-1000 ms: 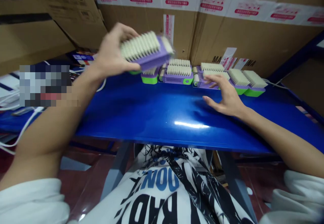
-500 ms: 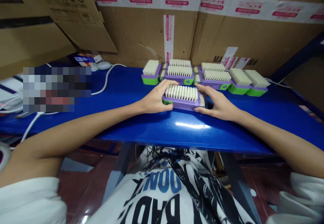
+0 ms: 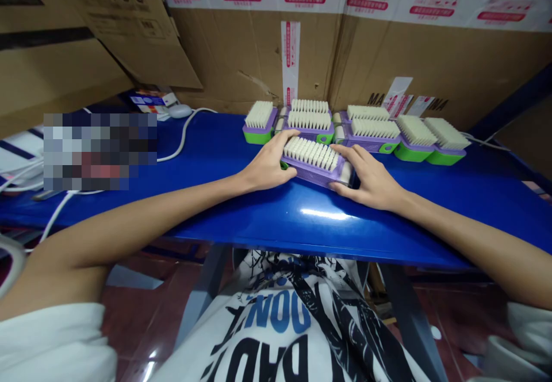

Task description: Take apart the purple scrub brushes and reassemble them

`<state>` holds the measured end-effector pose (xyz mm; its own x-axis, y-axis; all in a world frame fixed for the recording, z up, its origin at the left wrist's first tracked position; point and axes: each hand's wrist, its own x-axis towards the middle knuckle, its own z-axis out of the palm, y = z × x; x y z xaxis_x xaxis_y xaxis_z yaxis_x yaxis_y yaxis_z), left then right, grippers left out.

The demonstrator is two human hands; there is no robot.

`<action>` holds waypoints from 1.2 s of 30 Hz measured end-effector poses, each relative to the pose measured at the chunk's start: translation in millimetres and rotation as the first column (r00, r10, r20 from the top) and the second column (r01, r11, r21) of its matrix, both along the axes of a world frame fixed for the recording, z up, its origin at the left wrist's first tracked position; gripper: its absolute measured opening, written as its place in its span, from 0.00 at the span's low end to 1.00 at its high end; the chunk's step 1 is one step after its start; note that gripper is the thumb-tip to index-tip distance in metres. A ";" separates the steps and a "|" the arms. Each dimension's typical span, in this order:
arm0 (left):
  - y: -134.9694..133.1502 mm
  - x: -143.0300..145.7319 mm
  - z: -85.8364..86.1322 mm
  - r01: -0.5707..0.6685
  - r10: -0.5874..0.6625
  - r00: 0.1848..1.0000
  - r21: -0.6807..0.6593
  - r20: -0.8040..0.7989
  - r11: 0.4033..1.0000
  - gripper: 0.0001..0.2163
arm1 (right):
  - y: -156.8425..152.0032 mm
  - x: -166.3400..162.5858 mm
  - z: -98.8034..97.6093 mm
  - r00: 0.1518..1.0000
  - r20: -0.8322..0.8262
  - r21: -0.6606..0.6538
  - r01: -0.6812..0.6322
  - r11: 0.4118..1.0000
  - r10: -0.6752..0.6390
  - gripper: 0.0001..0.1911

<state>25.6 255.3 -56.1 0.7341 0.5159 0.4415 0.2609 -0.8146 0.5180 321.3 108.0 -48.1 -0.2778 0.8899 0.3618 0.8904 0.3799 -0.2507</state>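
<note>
Between my two hands is a purple scrub brush (image 3: 314, 160) with pale bristles facing up, tilted so its right end sits lower and nearer to me. My left hand (image 3: 272, 163) grips its left end, thumb along the near side and fingers over the back; a bit of green shows there. My right hand (image 3: 371, 178) is closed round the right end, where a clear part with something pale inside shows. Behind them stands a row of similar purple-and-green brushes (image 3: 374, 134), bristles up. Whether the held brush rests on the blue table (image 3: 241, 215) I cannot tell.
A big cardboard box (image 3: 241, 42) walls off the back, with another cardboard piece (image 3: 129, 25) at the left. White cables (image 3: 183, 134) and a white computer mouse (image 3: 179, 110) lie on the left side, beside a blurred-out patch. The table's front edge runs close to my lap.
Both hands have turned the brush slightly: its right end now points more downward and toward me, its left end up and away. The row behind stays in place; the view has shifted a little.
</note>
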 end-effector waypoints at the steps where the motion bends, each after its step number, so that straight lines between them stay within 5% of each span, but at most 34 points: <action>1: 5.0 -2.1 1.3 0.042 -0.042 0.999 -0.032 -0.005 0.999 0.43 | 2.0 6.0 1.4 1.000 -0.018 -0.002 -0.011 1.000 0.011 0.47; 6: 25.4 -9.0 3.6 0.237 -0.243 0.970 -0.222 -0.002 0.946 0.53 | 8.9 35.3 8.9 0.983 -0.130 -0.056 -0.134 0.989 0.126 0.45; 13: 38.0 0.5 -4.1 0.421 -0.385 0.905 -0.497 0.179 0.759 0.53 | 9.9 34.9 6.3 0.961 -0.224 -0.089 -0.185 0.979 0.161 0.46; 21: 36.7 9.5 -7.9 0.520 -0.476 0.852 -0.477 0.220 0.709 0.53 | 11.5 19.1 5.3 0.942 -0.312 -0.139 -0.176 0.974 0.126 0.58; 29: 9.9 12.2 -1.1 0.567 -0.475 0.824 -0.444 0.309 0.694 0.52 | 19.1 23.9 8.9 0.870 -0.438 -0.191 -0.335 0.923 0.226 0.57; 36: 6.7 5.8 4.0 0.508 -0.483 0.853 -0.522 0.197 0.685 0.52 | 20.5 32.2 6.9 0.833 -0.515 -0.212 -0.350 0.912 0.200 0.53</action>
<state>31.5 262.0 -52.1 0.9403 0.2395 0.2418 -0.1306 -0.4020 0.9063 353.5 128.5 -41.3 -0.3887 0.8854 0.2549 0.5017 0.4355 -0.7474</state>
